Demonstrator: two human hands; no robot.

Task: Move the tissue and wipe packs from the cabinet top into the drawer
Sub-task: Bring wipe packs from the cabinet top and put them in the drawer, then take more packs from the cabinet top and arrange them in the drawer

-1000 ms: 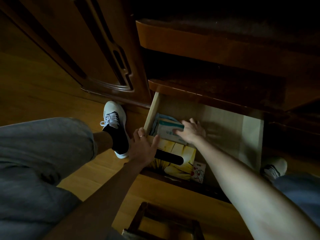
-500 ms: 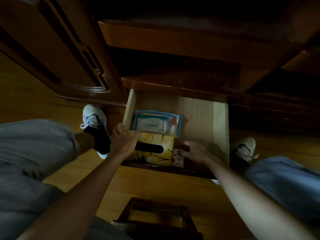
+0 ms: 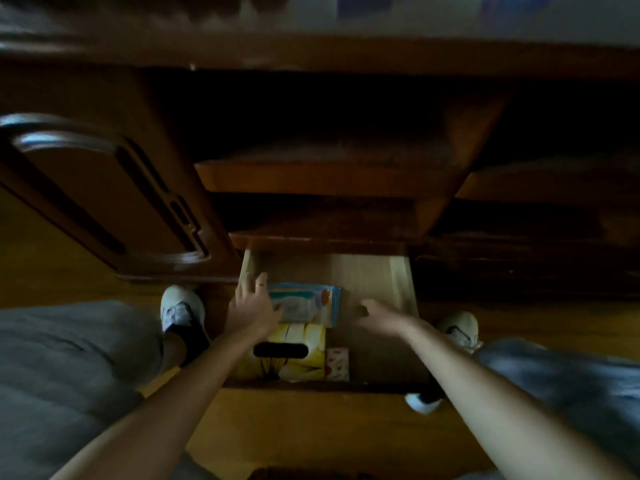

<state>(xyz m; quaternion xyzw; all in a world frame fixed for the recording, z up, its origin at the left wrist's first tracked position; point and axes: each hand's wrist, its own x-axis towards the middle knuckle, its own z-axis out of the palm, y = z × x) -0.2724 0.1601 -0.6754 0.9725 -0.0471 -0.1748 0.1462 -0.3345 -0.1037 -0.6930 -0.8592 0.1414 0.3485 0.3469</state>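
Where the drawer (image 3: 398,282) stands pulled out at floor level, its pale bare-wood bottom carries three soft packs along the left side. Wipe pack (image 3: 306,304): blue flat pouch with a pale label, lying crosswise toward the back. Tissue pack (image 3: 294,355): yellow printed wrapper with a dark oval slot on top, just in front of the wipe pack and touching it. Small pack (image 3: 337,363): white with red specks, slim, set against the tissue pack's right edge at the drawer front.

Left hand (image 3: 252,306): fingers straight and spread, laid over the left end of the wipe pack, fingertips near the drawer's left wall; grip wide, holding nothing. Right hand (image 3: 377,315): over bare drawer bottom right of the wipe pack, apart from it; blurred, so cannot tell how its fingers lie.

Cabinet (image 3: 104,188): dark glossy reddish wood, panelled door with curved moulding at left, open shelves above the drawer. Floor (image 3: 311,427): honey-coloured wooden boards. White sneakers (image 3: 181,306) either side of the drawer, grey trouser legs (image 3: 69,368) in the foreground. Light dim.
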